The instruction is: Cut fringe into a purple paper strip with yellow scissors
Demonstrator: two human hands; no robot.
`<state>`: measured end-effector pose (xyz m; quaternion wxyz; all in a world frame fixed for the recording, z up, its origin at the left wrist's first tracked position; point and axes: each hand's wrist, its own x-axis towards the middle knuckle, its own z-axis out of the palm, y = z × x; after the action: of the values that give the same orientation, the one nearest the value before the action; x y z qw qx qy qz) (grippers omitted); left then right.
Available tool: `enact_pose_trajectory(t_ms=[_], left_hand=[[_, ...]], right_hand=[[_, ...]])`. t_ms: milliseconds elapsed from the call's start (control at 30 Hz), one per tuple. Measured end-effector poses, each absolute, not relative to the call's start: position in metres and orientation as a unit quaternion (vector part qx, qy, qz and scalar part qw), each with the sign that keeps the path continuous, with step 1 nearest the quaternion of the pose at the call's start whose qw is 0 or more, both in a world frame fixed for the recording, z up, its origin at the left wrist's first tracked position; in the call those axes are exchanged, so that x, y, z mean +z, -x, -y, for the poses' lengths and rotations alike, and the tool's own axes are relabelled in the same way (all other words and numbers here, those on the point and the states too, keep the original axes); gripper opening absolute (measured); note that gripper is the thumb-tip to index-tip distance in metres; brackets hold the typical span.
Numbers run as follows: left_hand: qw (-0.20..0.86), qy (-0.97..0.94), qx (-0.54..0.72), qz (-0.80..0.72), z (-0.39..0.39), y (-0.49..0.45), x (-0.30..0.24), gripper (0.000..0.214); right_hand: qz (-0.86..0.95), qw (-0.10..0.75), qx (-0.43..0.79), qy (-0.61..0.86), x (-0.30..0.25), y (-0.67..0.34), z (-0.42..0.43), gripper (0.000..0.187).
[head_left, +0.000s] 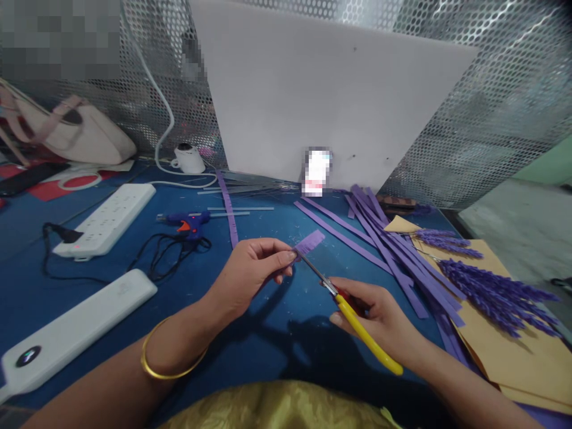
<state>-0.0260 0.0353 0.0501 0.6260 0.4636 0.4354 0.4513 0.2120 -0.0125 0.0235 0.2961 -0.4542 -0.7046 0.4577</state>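
My left hand [254, 268], with a gold bangle at the wrist, pinches a short purple paper strip [311, 241] between thumb and fingers above the blue table. The strip's free end points up and right. My right hand [373, 304] is closed around long-nosed pliers [364, 333] with yellow and red handles. Their thin metal tip reaches the strip beside my left thumb; whether the jaws are closed on it I cannot tell. Several long purple paper strips [379, 238] lie to the right, and another strip [229, 208] lies beyond my left hand.
Left lie a blue glue gun [190, 223] with its cord, a white power strip [109, 220] and a long white device [80, 330]. A lit phone [317, 173] leans on a white board [322, 89]. Purple flower sprigs [496, 292] rest on brown paper [531, 357] at right.
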Motion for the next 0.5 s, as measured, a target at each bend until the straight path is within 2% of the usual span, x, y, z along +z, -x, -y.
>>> enact_pose_trajectory(t_ms=[500], left_hand=[[0.680, -0.417, 0.439, -0.414, -0.0337, 0.0240, 0.0535, 0.013]], right_hand=[[0.660, 0.316, 0.525, 0.435, 0.0300, -0.2077, 0.0102, 0.032]])
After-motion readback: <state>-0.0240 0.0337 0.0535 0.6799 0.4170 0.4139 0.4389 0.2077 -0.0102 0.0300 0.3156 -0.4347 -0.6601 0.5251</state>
